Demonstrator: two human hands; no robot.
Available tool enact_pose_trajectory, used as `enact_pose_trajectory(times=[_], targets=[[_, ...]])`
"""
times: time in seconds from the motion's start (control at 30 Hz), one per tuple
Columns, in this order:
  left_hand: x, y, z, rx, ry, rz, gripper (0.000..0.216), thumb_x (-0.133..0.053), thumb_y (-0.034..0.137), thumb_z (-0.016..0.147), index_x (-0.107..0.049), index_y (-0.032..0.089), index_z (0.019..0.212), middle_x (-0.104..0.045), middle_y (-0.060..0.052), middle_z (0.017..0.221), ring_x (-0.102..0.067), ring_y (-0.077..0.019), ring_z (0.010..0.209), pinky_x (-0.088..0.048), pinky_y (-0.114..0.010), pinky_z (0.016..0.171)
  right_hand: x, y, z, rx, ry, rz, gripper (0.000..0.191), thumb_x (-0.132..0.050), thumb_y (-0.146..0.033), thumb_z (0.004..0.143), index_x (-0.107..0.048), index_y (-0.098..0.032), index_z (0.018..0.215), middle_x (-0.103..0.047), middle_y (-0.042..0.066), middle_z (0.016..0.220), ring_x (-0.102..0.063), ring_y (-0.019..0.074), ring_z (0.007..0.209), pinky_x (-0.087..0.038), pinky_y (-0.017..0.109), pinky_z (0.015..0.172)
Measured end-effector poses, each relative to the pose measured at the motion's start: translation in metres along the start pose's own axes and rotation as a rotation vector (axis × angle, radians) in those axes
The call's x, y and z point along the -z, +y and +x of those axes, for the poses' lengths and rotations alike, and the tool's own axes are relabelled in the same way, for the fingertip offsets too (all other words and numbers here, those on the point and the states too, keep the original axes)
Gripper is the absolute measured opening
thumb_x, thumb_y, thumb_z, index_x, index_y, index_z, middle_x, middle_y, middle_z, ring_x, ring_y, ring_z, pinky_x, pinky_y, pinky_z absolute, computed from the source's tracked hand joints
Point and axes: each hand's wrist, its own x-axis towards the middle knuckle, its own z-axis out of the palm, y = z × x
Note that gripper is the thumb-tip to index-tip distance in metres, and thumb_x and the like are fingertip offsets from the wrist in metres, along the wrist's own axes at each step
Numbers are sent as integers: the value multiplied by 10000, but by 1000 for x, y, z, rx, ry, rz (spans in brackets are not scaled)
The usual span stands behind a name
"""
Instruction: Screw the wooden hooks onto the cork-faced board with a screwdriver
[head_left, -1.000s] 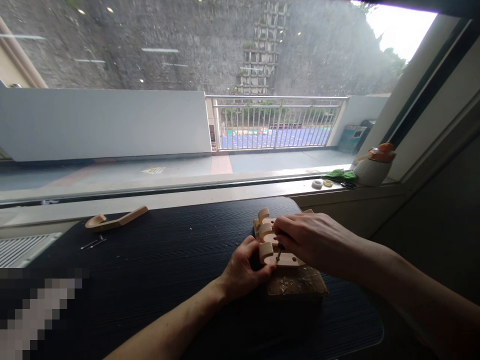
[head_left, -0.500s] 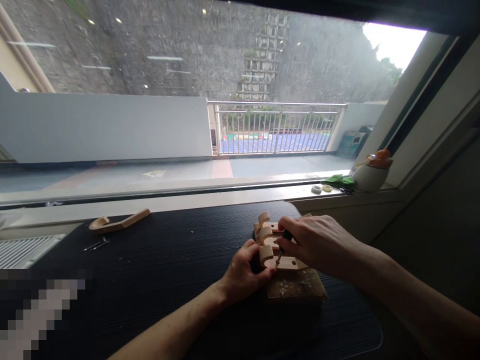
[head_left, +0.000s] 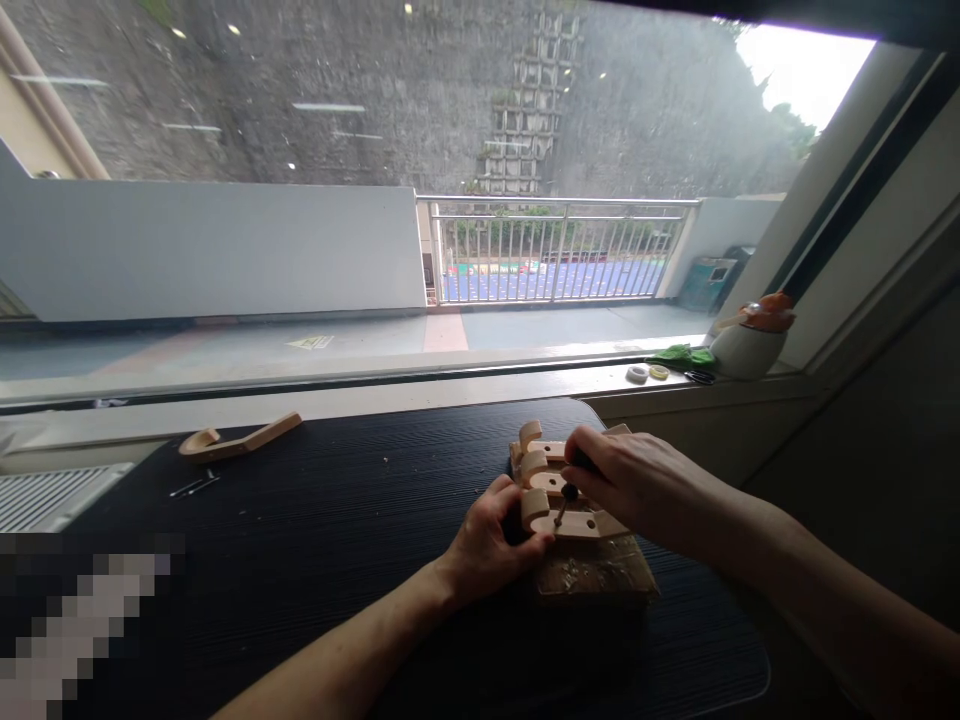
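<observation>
My right hand (head_left: 634, 475) is closed around the dark handle of a screwdriver (head_left: 568, 495). Its shaft slants down to the near wooden hook (head_left: 574, 525), meeting it close to the curled end. My left hand (head_left: 491, 530) grips that hook by its curl, thumb along the near side. Behind it, a middle hook (head_left: 553, 483) and a far hook (head_left: 550, 450) lie side by side, each with a dark hole showing. All three rest across a wooden board (head_left: 596, 575) wrapped in clear film. The fingers of my right hand partly cover the hooks' right ends.
A loose wooden hook (head_left: 240, 445) lies at the dark table's (head_left: 337, 560) far left, with a few screws (head_left: 195, 485) in front. On the windowsill are tape rolls (head_left: 637, 374), a green cloth (head_left: 684, 355) and a white pot (head_left: 748, 350). A slatted white unit (head_left: 64, 495) stands left.
My right hand has turned slightly and shifted a little on the handle, showing more of the screwdriver's lower end. My left hand keeps its grip. The view has tilted slightly.
</observation>
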Motion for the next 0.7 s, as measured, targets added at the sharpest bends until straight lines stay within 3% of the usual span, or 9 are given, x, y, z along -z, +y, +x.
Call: enact_pose_trajectory(times=[0.23,0.47,0.7], targets=[[-2,-2,-1,-4,15,24,149,-640,255,736,-588,170,847,-485,-9,892,-502,-139,833,-442,-239,751,4,-3,-2,-29,35,-161,246,-421,-422,894,-530,-204,861,-650,17,700,-620,193,665,-238,263,522],[-1,-2,-1,-19,16,24,149,-649,250,727,-586,173,838,-486,-5,884,-493,-135,825,-439,-236,756,11,-7,-3,151,-3,13,190,-401,-309,907,-528,-219,798,-629,-10,741,-588,135,689,-279,243,564],[-1,-2,0,-13,11,24,144,-646,238,727,-581,172,837,-482,-4,883,-494,-130,814,-440,-235,748,-5,-5,2,8,43,-42,209,-369,-330,918,-495,-198,816,-629,4,663,-587,154,634,-239,261,536]])
